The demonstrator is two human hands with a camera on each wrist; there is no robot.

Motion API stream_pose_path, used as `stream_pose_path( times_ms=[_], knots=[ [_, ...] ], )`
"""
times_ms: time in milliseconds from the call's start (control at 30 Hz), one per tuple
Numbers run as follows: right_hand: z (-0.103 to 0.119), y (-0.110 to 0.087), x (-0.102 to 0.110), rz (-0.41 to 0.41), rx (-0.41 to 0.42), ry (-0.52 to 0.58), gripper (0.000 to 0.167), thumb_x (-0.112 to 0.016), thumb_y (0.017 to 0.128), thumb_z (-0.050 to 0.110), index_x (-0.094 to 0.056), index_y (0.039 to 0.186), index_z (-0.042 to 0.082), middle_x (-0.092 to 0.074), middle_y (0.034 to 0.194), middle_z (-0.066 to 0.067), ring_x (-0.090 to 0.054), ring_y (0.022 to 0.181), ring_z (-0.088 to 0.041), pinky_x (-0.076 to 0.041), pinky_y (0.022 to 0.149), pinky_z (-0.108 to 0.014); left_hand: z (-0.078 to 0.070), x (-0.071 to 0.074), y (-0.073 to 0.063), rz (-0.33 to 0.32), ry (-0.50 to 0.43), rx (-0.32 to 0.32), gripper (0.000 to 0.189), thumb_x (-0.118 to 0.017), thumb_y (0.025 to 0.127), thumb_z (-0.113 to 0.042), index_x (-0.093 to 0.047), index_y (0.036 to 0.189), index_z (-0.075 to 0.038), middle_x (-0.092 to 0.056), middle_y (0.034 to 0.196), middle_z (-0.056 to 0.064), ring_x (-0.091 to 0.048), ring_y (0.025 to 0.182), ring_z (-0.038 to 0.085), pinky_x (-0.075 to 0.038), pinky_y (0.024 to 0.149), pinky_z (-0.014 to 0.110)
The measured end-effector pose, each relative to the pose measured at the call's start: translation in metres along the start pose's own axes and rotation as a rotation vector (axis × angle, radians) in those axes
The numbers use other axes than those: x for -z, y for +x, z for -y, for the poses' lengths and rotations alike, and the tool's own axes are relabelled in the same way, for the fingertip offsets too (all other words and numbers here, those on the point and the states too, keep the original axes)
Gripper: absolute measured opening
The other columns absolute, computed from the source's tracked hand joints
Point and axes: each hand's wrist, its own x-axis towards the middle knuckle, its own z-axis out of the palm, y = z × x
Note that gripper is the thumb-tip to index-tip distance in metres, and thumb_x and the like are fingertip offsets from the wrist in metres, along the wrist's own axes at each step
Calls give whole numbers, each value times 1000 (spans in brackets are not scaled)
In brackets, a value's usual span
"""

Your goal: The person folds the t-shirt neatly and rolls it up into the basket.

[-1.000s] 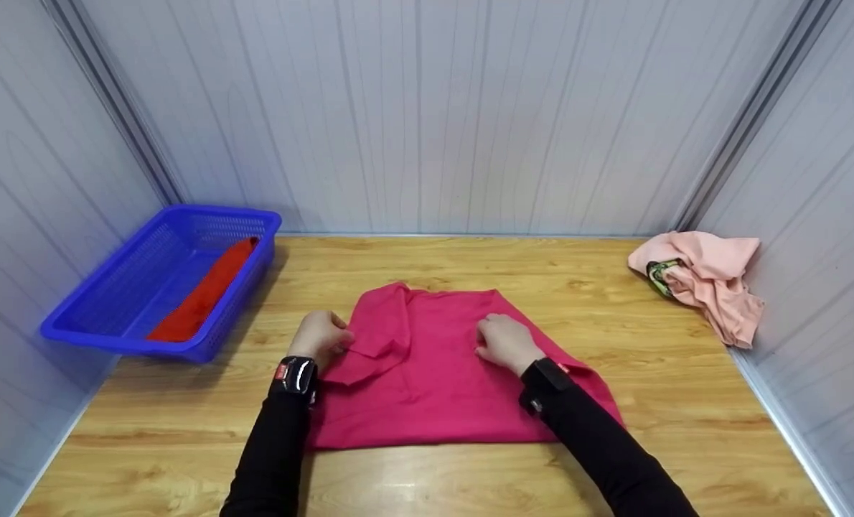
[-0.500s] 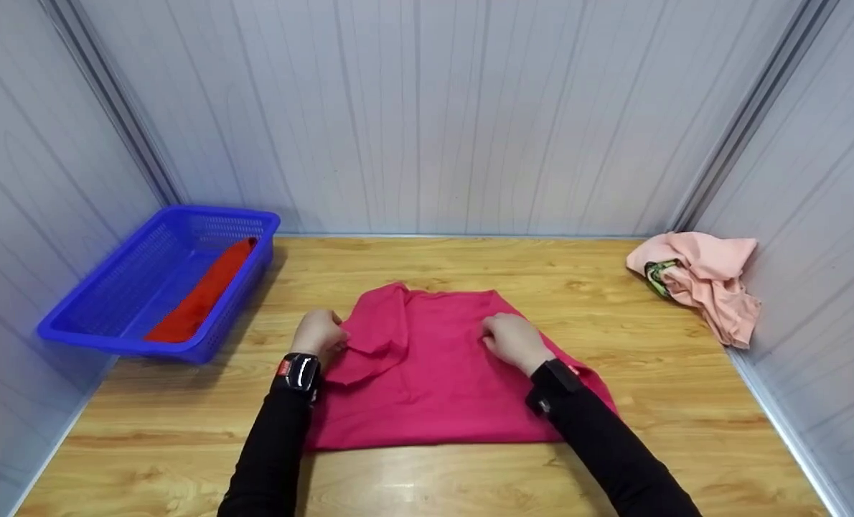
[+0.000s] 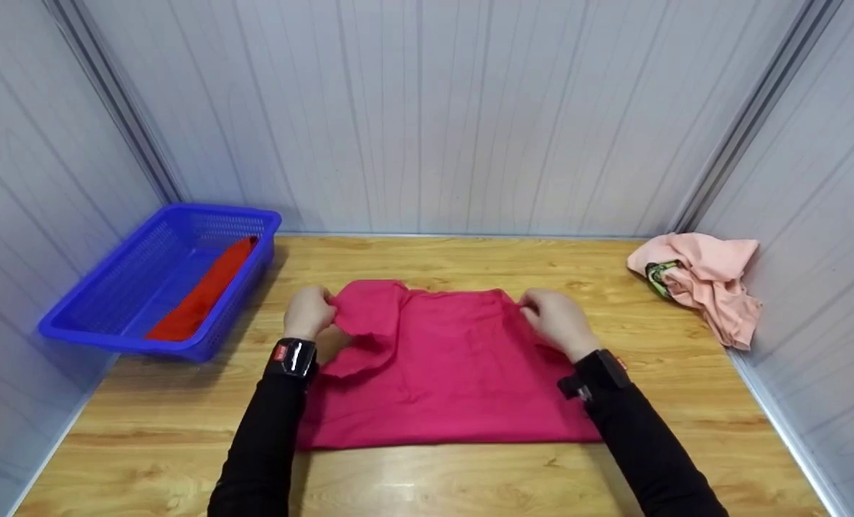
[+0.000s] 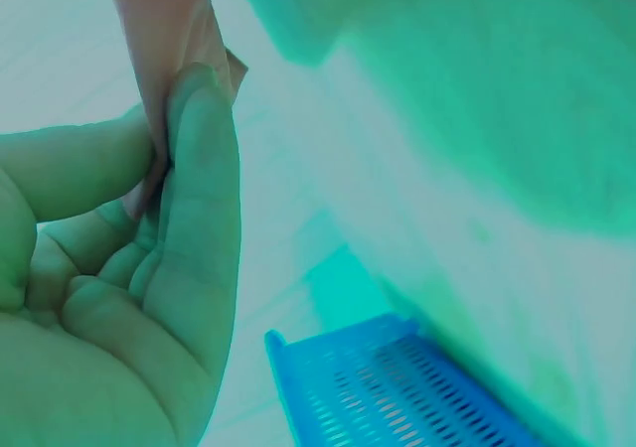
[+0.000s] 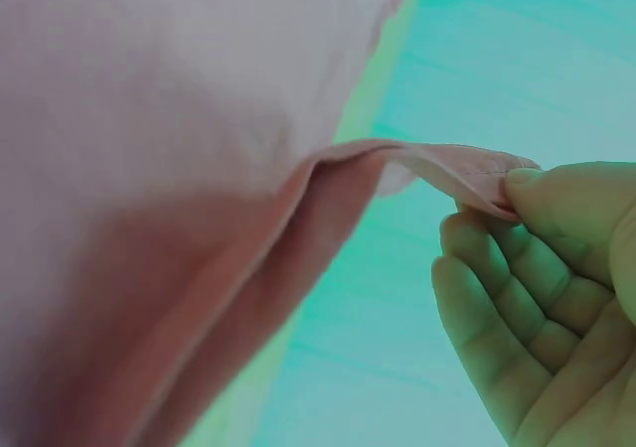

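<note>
Right hand (image 3: 560, 321) farther right, with cloth (image 3: 456, 366)

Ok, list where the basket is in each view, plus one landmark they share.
Head: basket at the left, about mid-height.
Left wrist: at the bottom edge, right of centre, cut off by the frame.
Right wrist: not in it.
Shared landmark: the magenta cloth, in all three, duller in the wrist views.

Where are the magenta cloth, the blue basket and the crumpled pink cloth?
Magenta cloth (image 3: 456, 366), head view: middle of its spread-out part.
Blue basket (image 3: 234, 309), head view: its right outer wall.
Crumpled pink cloth (image 3: 708, 267), head view: middle of the bundle.
</note>
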Motion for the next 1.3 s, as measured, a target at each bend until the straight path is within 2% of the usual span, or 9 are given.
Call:
stream_pose_path(
  times_ms=[233,467,700,900,1133,1300],
  knots=[
    [-14,1,32,-43,-30,-3,8,-64,94,7,-69,98,1,-68,92,-15,-63,81,-32,-48,75,-48,-14,20,9,-56,72,-76,21,-58,80,1,-74,94,4,-71,98,20,-65,94,39,-51,80,49],
    [-29,0,51,-57,-53,6,14,-62,96,7,-67,104,-3,-68,99,-21,-63,89,-38,-48,81,-51,-29,36,18,-111,157,-132,22,-58,83,1,-76,95,1,-72,99,20,-66,96,41,-51,82,51],
    [-41,-2,67,-128,-52,5,14,-61,96,7,-67,103,-4,-68,98,-23,-63,87,-39,-47,79,-52,-43,44,24,-143,149,-139,24,-56,87,1,-77,97,-3,-72,102,17,-66,97,39,-52,80,51],
    [-46,-3,78,-187,-45,-32,15,-64,95,9,-69,102,-3,-70,97,-22,-64,85,-39,-47,77,-52,-51,48,27,-207,170,-188,22,-57,87,3,-77,95,-2,-73,99,17,-67,95,39,-52,79,51],
    [-51,-1,85,-204,-65,-19,16,-63,95,8,-69,103,-4,-69,97,-23,-63,86,-40,-47,78,-52,-59,57,31,-274,164,-232,23,-56,85,7,-76,93,0,-72,96,20,-67,93,40,-52,78,51],
    [-53,1,89,-228,-71,-15,15,-63,95,8,-69,102,-4,-69,94,-23,-63,84,-39,-46,76,-52,-63,61,32,-348,161,-280,23,-56,82,9,-76,93,2,-72,94,22,-67,92,42,-51,79,52]
  ],
)
